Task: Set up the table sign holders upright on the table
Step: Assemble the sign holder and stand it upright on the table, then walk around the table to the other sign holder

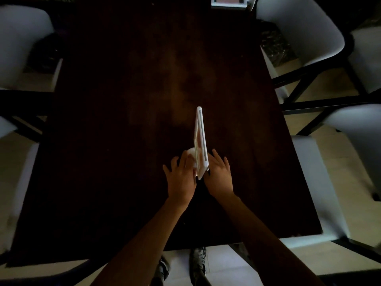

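A white table sign holder (200,139) stands upright on the dark wooden table (123,120), seen edge-on from above, on a round white base (191,153). My left hand (181,178) rests on the left of the base with fingers spread, touching it. My right hand (219,174) lies flat against the right side of the holder's near lower corner. Both hands press in on the holder from either side.
White chairs stand around the table: two on the right (299,27) (354,145) and two on the left (18,44). A second white-framed object (228,1) sits at the table's far edge. My shoes (198,263) show below the near edge.
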`<state>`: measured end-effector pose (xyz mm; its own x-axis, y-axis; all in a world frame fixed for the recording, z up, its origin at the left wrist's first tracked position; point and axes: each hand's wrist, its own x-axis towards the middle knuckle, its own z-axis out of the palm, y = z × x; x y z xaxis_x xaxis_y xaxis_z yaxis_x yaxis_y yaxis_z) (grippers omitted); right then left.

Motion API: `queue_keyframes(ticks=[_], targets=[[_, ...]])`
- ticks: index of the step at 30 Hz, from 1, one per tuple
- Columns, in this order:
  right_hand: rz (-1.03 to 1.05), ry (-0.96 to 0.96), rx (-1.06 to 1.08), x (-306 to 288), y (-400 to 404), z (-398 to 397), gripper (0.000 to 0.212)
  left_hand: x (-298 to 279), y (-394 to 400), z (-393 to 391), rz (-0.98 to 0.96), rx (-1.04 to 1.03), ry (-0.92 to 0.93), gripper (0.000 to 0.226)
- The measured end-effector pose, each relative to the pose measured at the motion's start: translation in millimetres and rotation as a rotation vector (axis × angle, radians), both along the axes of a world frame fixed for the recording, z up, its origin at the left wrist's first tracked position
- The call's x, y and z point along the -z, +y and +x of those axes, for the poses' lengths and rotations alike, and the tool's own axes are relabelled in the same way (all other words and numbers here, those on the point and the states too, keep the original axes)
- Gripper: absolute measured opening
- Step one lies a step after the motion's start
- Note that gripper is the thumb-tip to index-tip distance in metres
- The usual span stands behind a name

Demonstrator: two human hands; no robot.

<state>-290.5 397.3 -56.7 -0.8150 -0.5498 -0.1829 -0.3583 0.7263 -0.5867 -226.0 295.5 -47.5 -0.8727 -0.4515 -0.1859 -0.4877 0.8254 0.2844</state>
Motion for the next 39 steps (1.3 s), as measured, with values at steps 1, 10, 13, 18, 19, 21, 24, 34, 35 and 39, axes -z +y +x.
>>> queue_keyframes(ticks=[1,10,13,18,19,21,24,34,35,39], targets=[[-0.001,-0.004,0.004,-1.3,-0.2,-1.1,0.048,-1.1,-0.8,-0.9,0.008,-0.001,-0.001,0.066],[-0.091,-0.119,0.028,-34.7,6.1,-17.8,0.049,-30.5,-20.0,-0.9,0.034,0.059,-0.119,0.061],[-0.05,-0.069,-0.002,-59.7,15.3,-21.3,0.052,-52.6,-25.6,7.2,-0.023,0.094,-0.111,0.061],[-0.026,0.074,-0.023,-116.2,29.0,-20.6,0.054,-104.9,-31.9,14.2,-0.126,0.065,-0.028,0.051],[-0.022,0.091,-0.018,-126.7,32.2,-18.5,0.055,-115.1,-32.7,15.8,-0.151,0.072,-0.019,0.051],[-0.019,0.121,-0.006,-152.1,40.7,-13.6,0.058,-139.5,-31.9,16.7,-0.223,0.096,0.03,0.052],[0.007,0.209,0.033,-184.3,53.1,-0.3,0.065,-173.7,-27.5,21.9,-0.339,0.129,0.1,0.055],[0.084,0.443,0.222,-257.6,141.7,89.5,0.083,-242.4,57.9,59.9,-0.42,0.389,0.383,0.065],[0.11,0.454,0.259,-263.2,165.0,100.9,0.083,-246.7,82.1,62.2,-0.398,0.437,0.396,0.065],[0.17,0.472,0.367,-271.5,229.1,128.3,0.083,-249.8,151.8,67.4,-0.332,0.565,0.42,0.065]])
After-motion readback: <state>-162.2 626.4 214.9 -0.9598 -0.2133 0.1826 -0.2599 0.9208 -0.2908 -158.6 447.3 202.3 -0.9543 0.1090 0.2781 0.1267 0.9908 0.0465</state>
